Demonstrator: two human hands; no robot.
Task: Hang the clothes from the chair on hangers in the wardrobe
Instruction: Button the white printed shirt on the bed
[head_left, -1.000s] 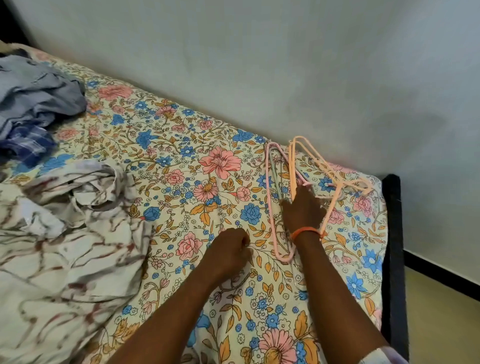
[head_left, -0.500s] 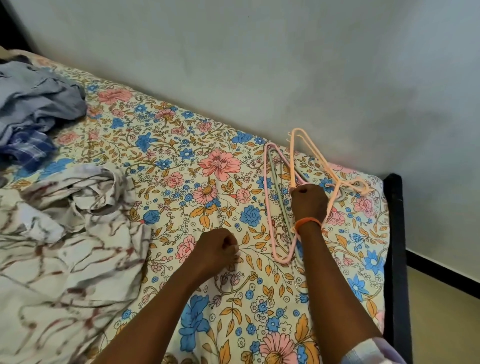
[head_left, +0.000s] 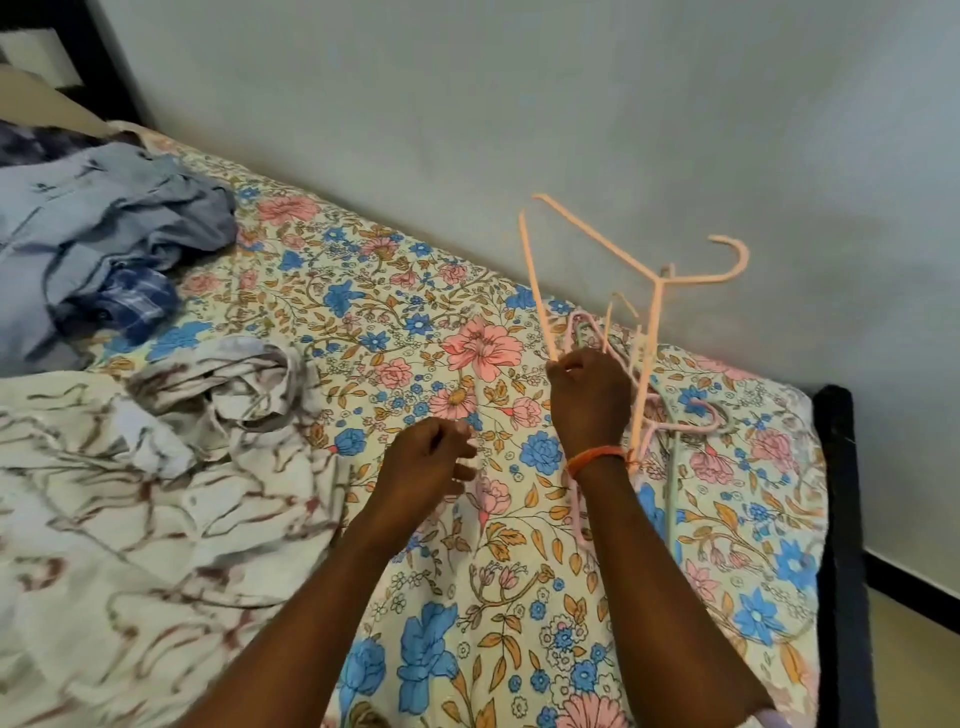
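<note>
**Orange hanger lifted from the pile on the bed**

The right hand (head_left: 589, 395) has its fingers curled around a thin orange plastic hanger (head_left: 652, 291) and holds it up above the bed. The hanger stands tilted in the air in front of the pale grey wall (head_left: 571, 104), with its hook pointing to the right. An orange thread band (head_left: 595, 457) goes around the right wrist.

Under this hand, the other thin plastic hangers, pink and pale green (head_left: 675, 431), lie in a loose pile on the floral bedsheet with pink and blue flowers (head_left: 415, 322), near the right end of the bed. Some of them seem to touch the lifted hanger, but I cannot tell if they are caught on it.

The left hand (head_left: 431, 462) is just above the sheet, left of the right hand and a little nearer to the camera. Its fingers are loosely bent and it holds nothing.

A crumpled white garment with a brown branch pattern (head_left: 156, 467) covers the left part of the bed, just beside the left forearm. Further back on the left, a heap of grey-blue clothes with a dark blue checked piece (head_left: 104, 244) lies on the sheet. The dark bed frame (head_left: 841, 519) closes the bed at the right side.
</note>
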